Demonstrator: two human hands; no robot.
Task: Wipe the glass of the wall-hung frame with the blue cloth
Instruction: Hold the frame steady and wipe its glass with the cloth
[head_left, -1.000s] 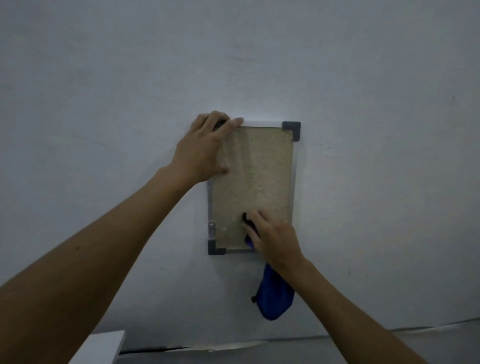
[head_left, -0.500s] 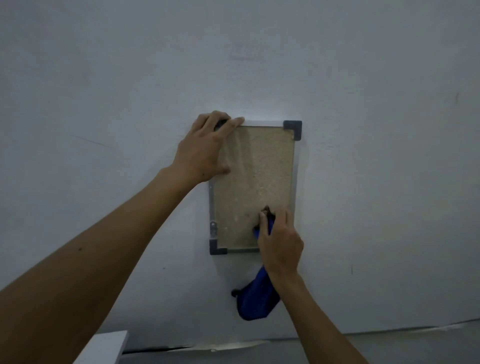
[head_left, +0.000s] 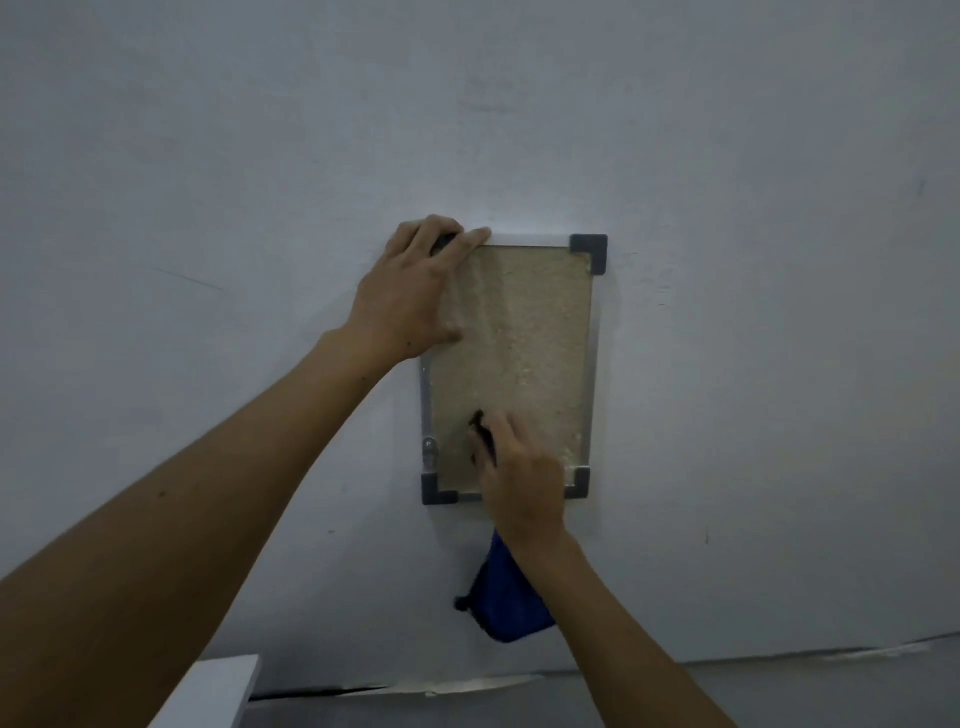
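Frame hangs upright on a pale grey wall, a little below the middle of the head view. It is a tall rectangle with thin silver rails and dark grey plastic corner caps; three caps show, and the upper-left corner is under a hand. Behind its glass lies a tan, speckled, cork-like sheet, with faint streaks and glare near the upper left. A small metal fitting sits on the left rail near the bottom.

The left hand grips the frame's upper-left corner, fingers curled over the top edge and the thumb lying on the glass. The right hand covers the lower middle of the glass, fingers closed around the blue cloth and pressing it to the pane. A dark edge of the cloth shows at the fingertips; the rest hangs in a bunched fold below the wrist, under the frame's bottom rail, against the wall.

At the lower left a white corner of some surface juts in; what it belongs to cannot be told.
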